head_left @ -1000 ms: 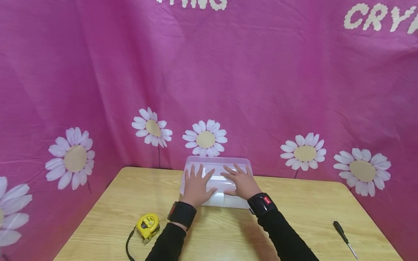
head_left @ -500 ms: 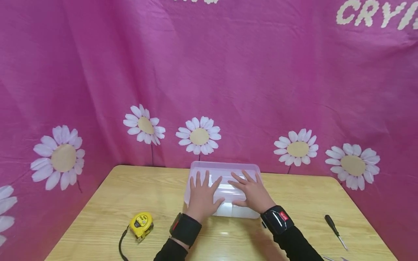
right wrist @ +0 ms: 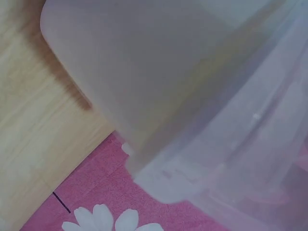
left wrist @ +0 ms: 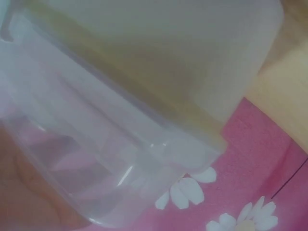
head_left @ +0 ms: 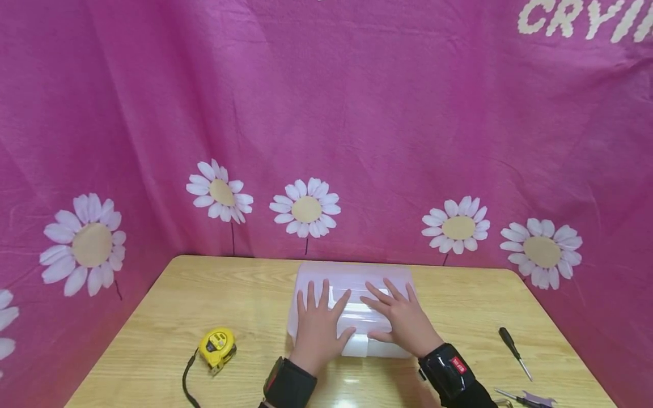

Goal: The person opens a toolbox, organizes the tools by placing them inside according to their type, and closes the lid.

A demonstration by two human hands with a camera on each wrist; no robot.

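Observation:
A translucent, whitish plastic storage box (head_left: 377, 348) with a clear lid (head_left: 352, 272) stands near the back of the table. My left hand (head_left: 317, 334) lies spread on the left part of the lid, fingers straight and pointing away. On the right part, my right hand (head_left: 408, 324) rests likewise, its fingers fanned and angled inward. The left wrist view shows the box wall (left wrist: 163, 62) and lid edge close up, with a blurred bit of hand (left wrist: 33, 187) at lower left. In the right wrist view the wall (right wrist: 130, 62) fills much of the picture; no fingers show there.
A yellow tape measure (head_left: 217, 348) with a black strap lies at left on the wooden table (head_left: 245, 300). To the right lies a black-handled screwdriver (head_left: 515, 352); more small tools (head_left: 530, 400) sit at the lower edge. A pink flowered cloth (head_left: 377, 124) hangs behind.
The box has come toward me and slightly right across the table, both spread hands staying on its lid. The head view has shifted a little, bringing more tools in at lower right.

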